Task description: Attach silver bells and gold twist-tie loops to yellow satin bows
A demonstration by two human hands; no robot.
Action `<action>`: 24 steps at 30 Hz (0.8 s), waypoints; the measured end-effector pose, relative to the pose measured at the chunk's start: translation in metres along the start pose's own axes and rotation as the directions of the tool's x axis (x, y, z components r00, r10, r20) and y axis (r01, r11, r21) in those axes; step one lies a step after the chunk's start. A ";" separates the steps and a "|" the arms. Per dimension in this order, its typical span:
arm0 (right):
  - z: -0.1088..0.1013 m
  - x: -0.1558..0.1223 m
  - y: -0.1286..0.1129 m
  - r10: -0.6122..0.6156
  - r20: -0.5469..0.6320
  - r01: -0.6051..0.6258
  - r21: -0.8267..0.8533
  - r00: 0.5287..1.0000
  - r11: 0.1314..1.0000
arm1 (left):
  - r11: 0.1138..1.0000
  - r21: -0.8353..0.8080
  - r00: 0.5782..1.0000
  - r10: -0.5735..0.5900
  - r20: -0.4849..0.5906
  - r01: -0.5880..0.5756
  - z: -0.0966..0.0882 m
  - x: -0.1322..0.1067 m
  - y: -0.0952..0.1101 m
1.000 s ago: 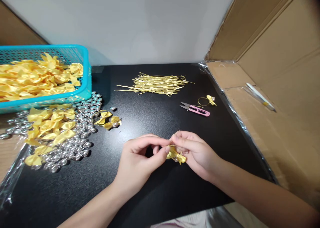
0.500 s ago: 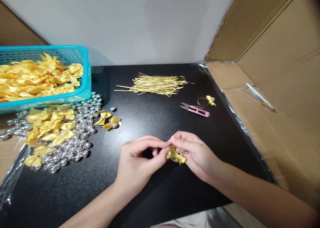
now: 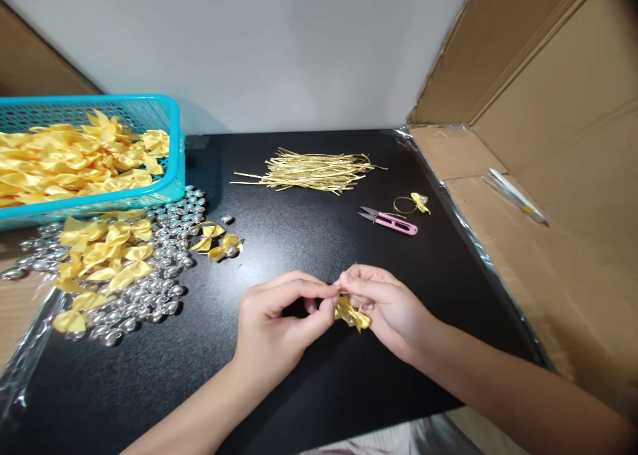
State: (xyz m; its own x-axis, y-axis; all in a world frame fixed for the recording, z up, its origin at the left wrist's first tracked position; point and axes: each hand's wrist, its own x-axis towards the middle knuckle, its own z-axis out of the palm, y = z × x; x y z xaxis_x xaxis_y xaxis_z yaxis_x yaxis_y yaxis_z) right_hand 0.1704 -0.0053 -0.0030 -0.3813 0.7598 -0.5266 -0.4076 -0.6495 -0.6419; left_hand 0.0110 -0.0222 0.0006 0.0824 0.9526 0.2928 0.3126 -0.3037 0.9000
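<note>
Left hand (image 3: 286, 319) and right hand (image 3: 386, 302) are meeting, both grips pinching tight on a thin golden cord (image 3: 344, 292); a shiny yellow ribbon bow (image 3: 353, 315) is showing at five o'clock from the pinch, a turquoise plastic basket (image 3: 175, 151) sitting at ten.

From here I lose the left end of the basket (image 3: 175, 146) past the edge. Where the left hand (image 3: 284, 322) and right hand (image 3: 393, 302) meet, fingers cover part of the bow (image 3: 353, 314), and the cord (image 3: 343, 292) there is too fine for me to follow. Both forearms run out of my view. The heaped bows (image 3: 107, 252) on the left hide some beads (image 3: 134, 309). Near me, pale cloth (image 3: 389, 440) is cut off.
</note>
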 end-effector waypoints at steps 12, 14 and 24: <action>0.004 -0.005 -0.004 -0.190 0.029 0.190 -0.308 0.981 0.932 | 0.993 -0.047 0.992 -0.109 -0.070 0.106 0.001 -0.001 -0.001; 0.003 -0.007 -0.004 -0.205 0.035 0.205 -0.341 0.978 0.917 | 0.985 -0.044 0.982 -0.168 -0.081 0.165 0.001 0.000 0.001; 0.001 -0.005 -0.008 -0.079 0.012 0.080 -0.152 0.997 0.985 | 0.942 -0.157 0.948 -0.310 -0.074 0.295 0.001 0.003 0.004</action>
State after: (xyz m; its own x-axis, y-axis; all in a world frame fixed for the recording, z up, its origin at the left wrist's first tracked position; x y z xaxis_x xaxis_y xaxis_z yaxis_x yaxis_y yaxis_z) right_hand 0.1747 -0.0044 0.0055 -0.3579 0.8082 -0.4678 -0.3054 -0.5747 -0.7592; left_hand 0.0136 -0.0202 0.0044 -0.0888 0.9958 0.0229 0.1703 -0.0075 0.9854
